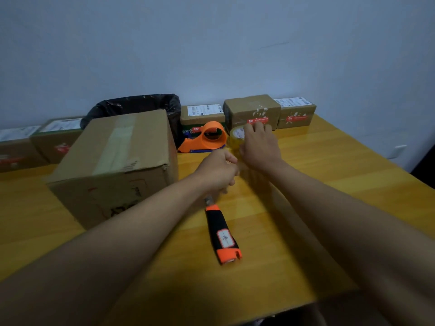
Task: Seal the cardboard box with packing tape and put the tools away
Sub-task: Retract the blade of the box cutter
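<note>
A large cardboard box (113,165) stands on the left of the yellow table (329,184), with a pale strip of tape along its top seam. My right hand (259,147) grips a roll of clear packing tape (236,137) standing on the table. My left hand (217,171) is closed just in front of it, pinching what looks like the tape's free end; a faint translucent strip runs between the hands. An orange tape dispenser (207,137) sits just left of the roll. A black and orange utility knife (222,234) lies on the table below my left hand.
Several small taped parcels (251,111) line the wall at the back. More parcels (56,137) stand at far left. A bin with a black bag (138,105) stands behind the big box. The table's near edge (282,309) runs across the bottom.
</note>
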